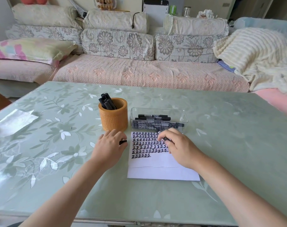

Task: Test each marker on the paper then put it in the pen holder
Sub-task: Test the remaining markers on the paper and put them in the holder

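Note:
A white paper [162, 171] lies on the table, its upper half filled with rows of black marks. My right hand [180, 148] grips a black marker [165, 138] over the paper's upper right part, tip near the marks. My left hand [110, 145] rests left of the paper and pinches a black marker cap [123, 142]. An orange-brown round pen holder [113, 118] with several black markers stands just beyond my left hand. A clear plastic box [159, 112] with several black markers sits behind the paper.
The table [57, 145] has a green floral glass-like cover with bright glare at the left [13, 122]. A sofa [139, 71] with cushions and a cream blanket [254, 54] runs along the far side.

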